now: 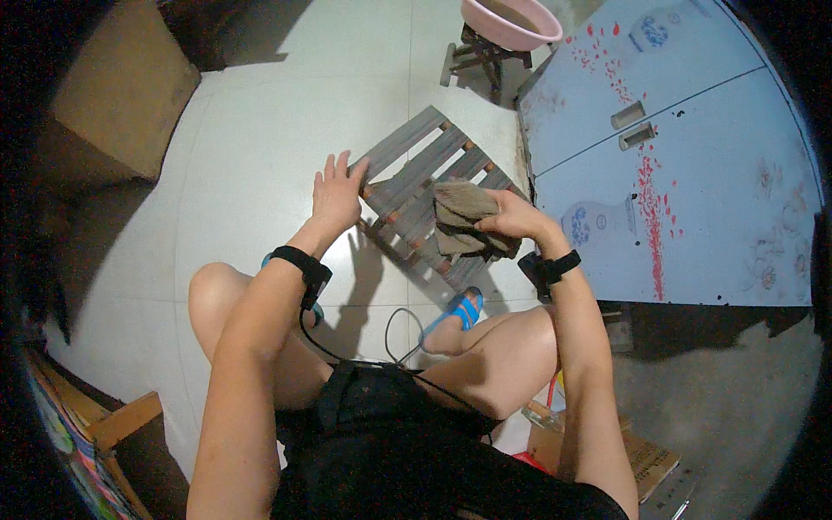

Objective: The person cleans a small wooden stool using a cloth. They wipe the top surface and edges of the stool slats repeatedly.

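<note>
A slatted wooden stool (416,170) stands on the tiled floor before me, its top turned diagonally. Against its left corner rests my left hand (338,195), fingers spread and the thumb on the end slat. My right hand (518,214) grips a bunched brown cloth (465,211) over the right part of the slats. The cloth and hand hide some of the slats there. A black strap with a small device is on each wrist.
A pink basin (513,29) sits on a dark folding stand (492,62) beyond the stool. To the right is a light blue cabinet (585,169) with two recessed handles. A cardboard box (123,97) is at the upper left. Thin cables loop between my knees, near my blue sandal (467,314).
</note>
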Demonstrator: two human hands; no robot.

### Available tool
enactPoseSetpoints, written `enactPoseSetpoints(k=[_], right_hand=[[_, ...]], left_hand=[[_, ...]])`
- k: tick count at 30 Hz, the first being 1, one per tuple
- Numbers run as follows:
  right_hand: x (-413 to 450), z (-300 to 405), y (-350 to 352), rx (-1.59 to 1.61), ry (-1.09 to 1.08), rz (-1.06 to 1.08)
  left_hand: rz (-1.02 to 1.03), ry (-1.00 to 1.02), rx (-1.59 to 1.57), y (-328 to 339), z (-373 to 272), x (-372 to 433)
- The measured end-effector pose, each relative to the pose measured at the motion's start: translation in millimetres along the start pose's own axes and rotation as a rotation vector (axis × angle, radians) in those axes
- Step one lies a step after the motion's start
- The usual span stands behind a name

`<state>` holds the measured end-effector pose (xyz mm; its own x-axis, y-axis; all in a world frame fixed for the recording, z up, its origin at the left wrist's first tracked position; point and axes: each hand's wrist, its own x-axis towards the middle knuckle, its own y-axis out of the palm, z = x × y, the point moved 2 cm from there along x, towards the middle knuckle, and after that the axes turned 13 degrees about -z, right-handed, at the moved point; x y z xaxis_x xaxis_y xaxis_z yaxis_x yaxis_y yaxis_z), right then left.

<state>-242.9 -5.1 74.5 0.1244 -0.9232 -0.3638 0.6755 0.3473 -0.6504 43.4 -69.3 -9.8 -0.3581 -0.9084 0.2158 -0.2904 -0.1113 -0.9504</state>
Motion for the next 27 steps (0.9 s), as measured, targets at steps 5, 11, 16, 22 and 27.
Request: enactPoseSetpoints(k=[5,11,16,22,27], right_hand=[[6,11,-2,-0.012,-0.026,-0.078],[19,34,14,0.237,-0.265,-0.188],[14,50,24,0.583,0.093,0.166],[43,-1,10,0.187,-0.004,-0.273],[31,-126,-4,-0.511,-0.05,-0.705]], left_hand=[[-0.159,-0.155,-0.438,-33,-39,5],[0.25,-0.235,-1.152,-25,-83,-16],[0.405,-0.475,-1.537,-57,-72,3],[0.157,-0.458,-1.246,-17,-29,11],[0.041,-0.48,-0.634,-46,-27,7]])
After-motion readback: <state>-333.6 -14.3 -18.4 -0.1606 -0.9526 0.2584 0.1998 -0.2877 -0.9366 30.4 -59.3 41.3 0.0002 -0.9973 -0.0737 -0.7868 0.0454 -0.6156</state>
